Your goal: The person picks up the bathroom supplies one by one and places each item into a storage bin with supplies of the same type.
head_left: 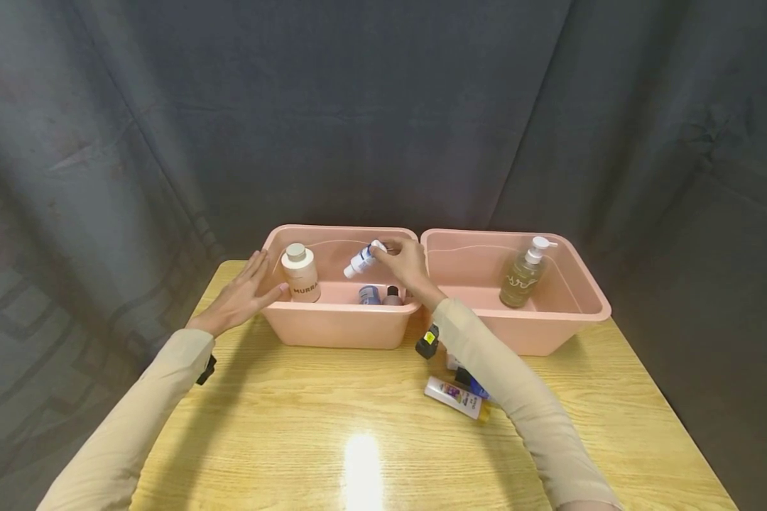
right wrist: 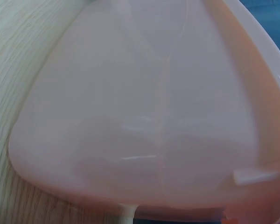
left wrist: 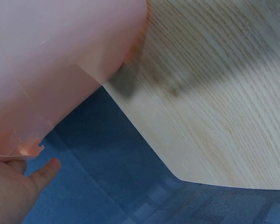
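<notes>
My right hand (head_left: 409, 268) pinches a small white bottle (head_left: 360, 262) with a blue label, tilted with its narrow end down, inside the left pink bin (head_left: 335, 328). At that bin's left rim, my left hand (head_left: 239, 297) has straight fingers and its thumb touches the edge. The left wrist view catches some of those fingers (left wrist: 45, 173) beside the bin wall. A white bottle marked MURRA (head_left: 302, 275) stands within the bin. Near its front wall are a blue-labelled container (head_left: 369, 294) and a small bottle with a black cap (head_left: 393, 298), both partly hidden.
Beside it, the right pink bin (head_left: 537, 336) holds a greenish pump bottle (head_left: 522, 279). In front lie a white tube (head_left: 452, 397) with a yellow cap and a blue item (head_left: 479, 389), partly covered by my right sleeve. A dark curtain (head_left: 371, 121) hangs behind the wooden table (head_left: 281, 411).
</notes>
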`<state>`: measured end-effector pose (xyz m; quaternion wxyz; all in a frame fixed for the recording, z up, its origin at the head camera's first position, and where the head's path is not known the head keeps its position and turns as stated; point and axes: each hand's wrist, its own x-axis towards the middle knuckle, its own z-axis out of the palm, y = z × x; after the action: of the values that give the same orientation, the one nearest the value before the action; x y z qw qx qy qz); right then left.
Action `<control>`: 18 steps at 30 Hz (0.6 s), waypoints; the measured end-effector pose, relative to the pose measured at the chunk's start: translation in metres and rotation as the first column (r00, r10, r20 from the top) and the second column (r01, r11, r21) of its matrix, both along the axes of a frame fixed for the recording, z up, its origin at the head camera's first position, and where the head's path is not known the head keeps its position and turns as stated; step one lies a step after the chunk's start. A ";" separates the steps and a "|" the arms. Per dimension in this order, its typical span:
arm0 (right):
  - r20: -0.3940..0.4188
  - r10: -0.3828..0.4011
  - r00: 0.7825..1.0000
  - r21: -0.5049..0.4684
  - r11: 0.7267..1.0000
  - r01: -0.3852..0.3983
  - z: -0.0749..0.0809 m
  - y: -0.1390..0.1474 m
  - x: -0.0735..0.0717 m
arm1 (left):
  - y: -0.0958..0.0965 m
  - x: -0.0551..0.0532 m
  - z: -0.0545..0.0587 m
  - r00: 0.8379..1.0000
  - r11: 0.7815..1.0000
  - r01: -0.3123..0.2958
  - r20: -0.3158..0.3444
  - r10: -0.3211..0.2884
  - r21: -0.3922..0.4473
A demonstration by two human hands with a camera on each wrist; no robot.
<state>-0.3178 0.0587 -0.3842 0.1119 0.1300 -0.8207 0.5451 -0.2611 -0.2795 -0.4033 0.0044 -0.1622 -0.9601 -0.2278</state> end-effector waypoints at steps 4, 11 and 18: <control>0.000 -0.006 1.000 0.008 1.000 0.006 0.000 -0.002 -0.003 | 0.000 0.000 0.000 1.000 1.000 -0.001 0.000 0.001 -0.003; 0.022 -0.046 0.999 -0.001 0.999 0.046 0.000 -0.005 -0.005 | -0.001 0.000 0.000 1.000 1.000 -0.004 0.000 0.004 -0.004; 0.012 -0.050 0.999 -0.005 0.999 0.051 0.005 -0.010 -0.005 | -0.002 0.000 0.001 1.000 1.000 -0.010 -0.006 0.010 0.000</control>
<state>-0.3230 0.0490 -0.3795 0.1209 0.1056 -0.8229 0.5450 -0.2611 -0.2810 -0.4025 0.0087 -0.1581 -0.9609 -0.2274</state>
